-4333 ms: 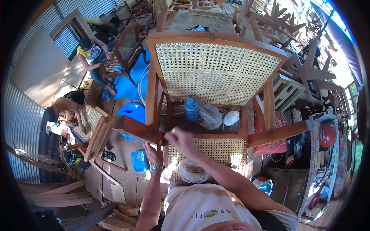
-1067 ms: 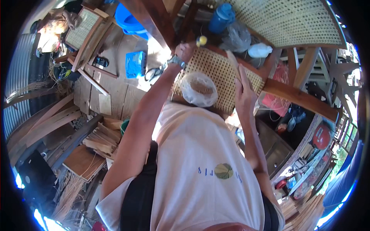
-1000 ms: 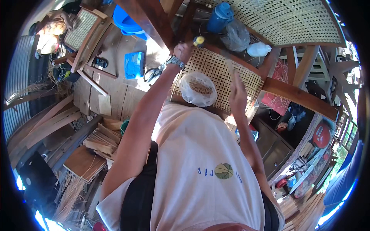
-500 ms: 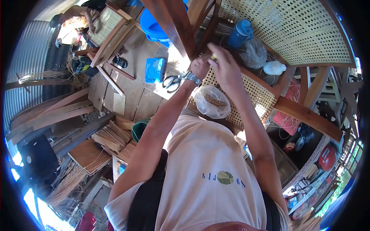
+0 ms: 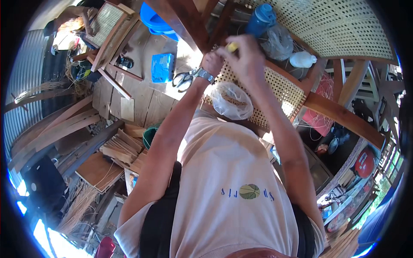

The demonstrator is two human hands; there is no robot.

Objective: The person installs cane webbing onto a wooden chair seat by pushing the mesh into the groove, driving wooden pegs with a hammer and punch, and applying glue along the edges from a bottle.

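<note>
My left hand [image 5: 212,63], with a metal watch on the wrist, is closed at the back corner of a woven cane seat [image 5: 284,88], close to a dark wooden post [image 5: 183,21]. What its fingers grip is hidden. Beside it, my right hand [image 5: 247,62] is blurred and curled round a tool with a yellow handle end [image 5: 232,47]; the tool's kind does not show. On the seat, below both hands, sits a clear plastic bag [image 5: 230,107] holding thin brown sticks. Black-handled scissors [image 5: 184,81] lie to the left of my left wrist.
A blue pack [image 5: 162,68] and a blue bucket [image 5: 157,21] are at left. Behind the seat stand a blue bottle [image 5: 260,20], a plastic bag [image 5: 278,43] and a white bottle [image 5: 303,60], near a woven cane backrest [image 5: 331,26]. Another person [image 5: 69,19] works beside a cane-panelled frame.
My right hand has shifted slightly up and left, and more of the yellow handle end shows. The whole view has moved a little, sliding the surroundings leftward and up. My left hand stays at the seat corner.
</note>
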